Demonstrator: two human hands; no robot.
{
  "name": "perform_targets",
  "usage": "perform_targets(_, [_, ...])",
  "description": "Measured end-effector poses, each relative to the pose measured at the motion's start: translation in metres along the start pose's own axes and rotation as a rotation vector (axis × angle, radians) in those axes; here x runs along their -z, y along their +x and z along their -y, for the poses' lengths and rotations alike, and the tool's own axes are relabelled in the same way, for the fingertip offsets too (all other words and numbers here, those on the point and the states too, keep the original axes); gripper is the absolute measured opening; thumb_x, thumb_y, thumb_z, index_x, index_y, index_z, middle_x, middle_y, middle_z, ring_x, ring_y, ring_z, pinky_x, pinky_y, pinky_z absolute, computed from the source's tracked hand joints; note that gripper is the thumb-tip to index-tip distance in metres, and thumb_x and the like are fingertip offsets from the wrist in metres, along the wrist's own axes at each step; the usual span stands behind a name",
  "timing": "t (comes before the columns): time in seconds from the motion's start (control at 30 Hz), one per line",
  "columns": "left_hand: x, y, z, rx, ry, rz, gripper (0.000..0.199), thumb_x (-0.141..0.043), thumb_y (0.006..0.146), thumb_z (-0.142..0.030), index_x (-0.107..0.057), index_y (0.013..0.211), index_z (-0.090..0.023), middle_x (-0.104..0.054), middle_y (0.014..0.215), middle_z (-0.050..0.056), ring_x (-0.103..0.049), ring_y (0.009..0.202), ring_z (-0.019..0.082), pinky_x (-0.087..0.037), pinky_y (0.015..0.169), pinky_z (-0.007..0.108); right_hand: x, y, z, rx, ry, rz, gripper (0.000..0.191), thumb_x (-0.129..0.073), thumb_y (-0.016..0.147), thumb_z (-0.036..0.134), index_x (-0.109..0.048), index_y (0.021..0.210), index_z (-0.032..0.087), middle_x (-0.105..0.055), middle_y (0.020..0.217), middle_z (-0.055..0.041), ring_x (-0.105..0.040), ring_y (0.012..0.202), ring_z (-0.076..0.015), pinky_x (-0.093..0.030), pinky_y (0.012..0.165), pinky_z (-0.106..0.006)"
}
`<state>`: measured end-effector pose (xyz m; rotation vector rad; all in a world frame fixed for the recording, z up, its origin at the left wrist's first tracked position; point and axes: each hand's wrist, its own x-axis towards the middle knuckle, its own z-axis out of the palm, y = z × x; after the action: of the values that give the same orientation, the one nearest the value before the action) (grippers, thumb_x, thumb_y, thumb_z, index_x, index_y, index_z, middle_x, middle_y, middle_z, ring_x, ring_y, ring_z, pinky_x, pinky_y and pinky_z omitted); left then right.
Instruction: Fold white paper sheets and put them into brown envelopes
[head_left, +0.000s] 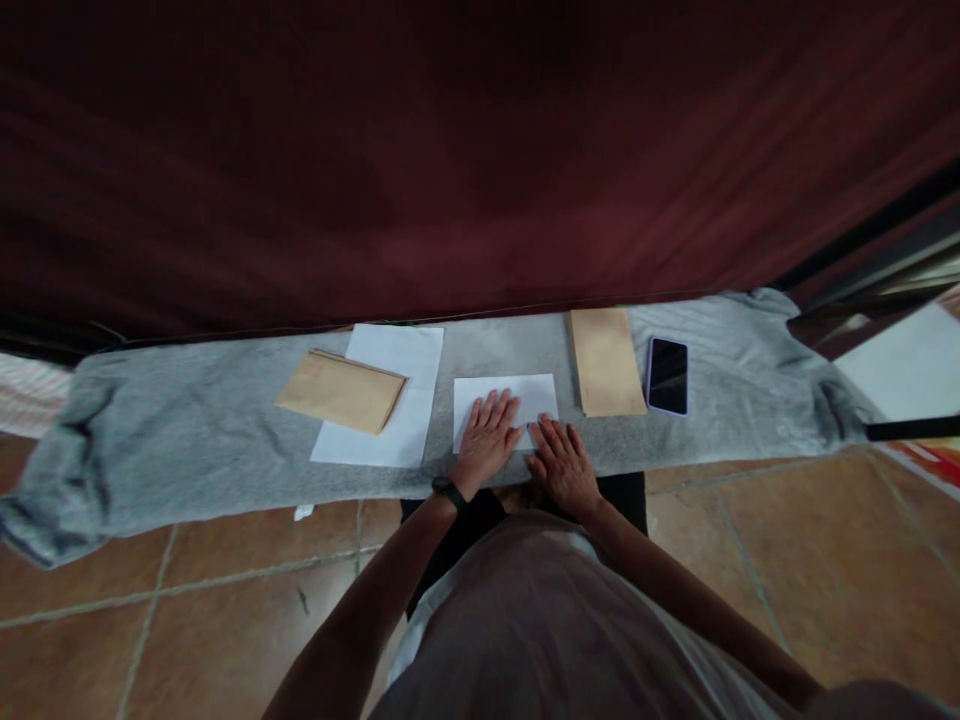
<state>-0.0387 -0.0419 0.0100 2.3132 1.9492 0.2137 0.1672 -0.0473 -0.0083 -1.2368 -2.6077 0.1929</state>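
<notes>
A white sheet of paper (pixel 536 392), which looks folded, lies right in front of me on the grey cloth. My left hand (pixel 486 440) rests flat on its middle with the fingers stretched out, a dark band around the wrist. At the sheet's near right corner lies my right hand (pixel 564 465), fingers extended and palm down. Both hands are open, and the palms hide part of the sheet's near edge.
Brown envelopes (pixel 341 390) overlap larger white paper (pixel 375 445) on the left. To the right are a stack of brown envelopes (pixel 607 362) and a phone (pixel 667 376). Grey cloth (pixel 202 430) covers the narrow table; a dark red curtain (pixel 480 200) hangs behind it.
</notes>
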Motion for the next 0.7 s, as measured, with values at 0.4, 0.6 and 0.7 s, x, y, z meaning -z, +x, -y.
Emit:
perform_targets(0.4, [0.019, -0.064, 0.020, -0.158, 0.005, 0.077, 0.053, -0.045, 0.102, -0.042, -0.037, 0.155, -0.038, -0.030, 0.165, -0.003, -0.018, 0.155, 0.027, -0.014, 0.127, 0.056, 0.005, 0.005, 0.009, 0.012, 0.044, -0.002, 0.059, -0.038, 0.106, 0.037, -0.027, 0.160, 0.015, -0.032, 0.163, -0.0149, -0.029, 0.151, -0.0300, -0.020, 0.123, -0.057])
perform_targets(0.6, [0.027, -0.063, 0.018, -0.168, -0.005, 0.120, 0.058, -0.045, 0.102, -0.044, -0.030, 0.157, -0.037, -0.025, 0.167, -0.003, -0.014, 0.156, 0.027, -0.013, 0.127, 0.054, -0.002, 0.006, 0.028, 0.128, 0.095, 0.043, 0.062, -0.037, 0.106, 0.039, -0.023, 0.160, 0.012, -0.036, 0.161, -0.0152, -0.029, 0.151, -0.0277, -0.023, 0.124, -0.051])
perform_targets(0.7, [0.029, -0.064, 0.018, -0.175, -0.004, 0.103, 0.059, -0.045, 0.102, -0.045, -0.028, 0.158, -0.037, -0.023, 0.168, -0.002, -0.012, 0.157, 0.026, -0.011, 0.127, 0.053, -0.004, 0.003, 0.026, 0.131, 0.081, 0.036, 0.064, -0.038, 0.106, 0.039, -0.019, 0.161, 0.012, -0.032, 0.163, -0.0155, -0.028, 0.152, -0.0282, -0.025, 0.123, -0.050])
